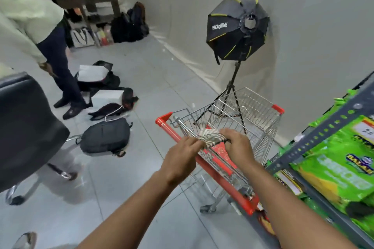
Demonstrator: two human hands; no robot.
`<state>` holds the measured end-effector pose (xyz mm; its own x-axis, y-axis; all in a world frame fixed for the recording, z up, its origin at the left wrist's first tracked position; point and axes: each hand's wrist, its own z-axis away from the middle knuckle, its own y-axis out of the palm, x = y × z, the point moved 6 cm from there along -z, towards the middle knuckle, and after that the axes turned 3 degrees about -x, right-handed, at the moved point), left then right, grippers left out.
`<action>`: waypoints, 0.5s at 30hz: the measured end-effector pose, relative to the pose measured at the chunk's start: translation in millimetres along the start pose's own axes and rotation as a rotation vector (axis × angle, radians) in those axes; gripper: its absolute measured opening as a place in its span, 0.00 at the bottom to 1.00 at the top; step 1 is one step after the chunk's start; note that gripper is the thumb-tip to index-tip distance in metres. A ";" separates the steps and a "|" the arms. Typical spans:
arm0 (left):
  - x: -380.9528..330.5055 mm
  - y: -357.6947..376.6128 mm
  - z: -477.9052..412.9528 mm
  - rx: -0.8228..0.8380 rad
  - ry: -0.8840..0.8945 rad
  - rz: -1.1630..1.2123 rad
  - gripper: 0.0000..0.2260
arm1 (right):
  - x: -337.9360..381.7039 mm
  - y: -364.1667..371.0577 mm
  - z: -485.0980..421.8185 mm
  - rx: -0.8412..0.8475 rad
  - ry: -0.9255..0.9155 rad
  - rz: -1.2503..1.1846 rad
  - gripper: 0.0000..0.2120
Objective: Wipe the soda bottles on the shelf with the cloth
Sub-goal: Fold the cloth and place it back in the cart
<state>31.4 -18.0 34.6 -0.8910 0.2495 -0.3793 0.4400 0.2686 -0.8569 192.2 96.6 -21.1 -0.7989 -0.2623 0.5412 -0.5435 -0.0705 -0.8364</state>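
A striped cloth [212, 137], folded small, is held between both of my hands above the red handle of a shopping cart [176, 133]. My left hand [182, 159] pinches its left end and my right hand [237, 145] grips its right end from above. A grey metal shelf [323, 137] runs along the right edge with green snack bags [340, 172] on it. No soda bottles are in view.
A black softbox light on a tripod [237, 28] stands behind the cart by the wall. Backpacks [105, 137] and bags lie on the floor to the left. A person in a pale shirt [30, 18] stands far left beside a black chair [26, 127].
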 end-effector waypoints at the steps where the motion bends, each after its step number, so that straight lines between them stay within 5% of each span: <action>1: 0.8 13.5 9.8 0.026 -0.008 0.016 0.16 | -5.9 9.9 3.9 0.040 0.002 0.014 0.23; 6: -3.0 81.3 60.7 0.228 -0.003 0.065 0.22 | -53.7 52.4 37.6 0.328 0.081 0.104 0.26; 15: -7.0 104.3 71.4 0.282 -0.016 0.025 0.20 | -72.9 56.4 40.9 0.340 0.016 0.080 0.27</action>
<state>75.5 -58.1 -77.0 -0.8828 0.2372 -0.4055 0.4158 -0.0073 -0.9094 230.3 72.4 -111.2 -0.8412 -0.2647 0.4715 -0.3642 -0.3672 -0.8559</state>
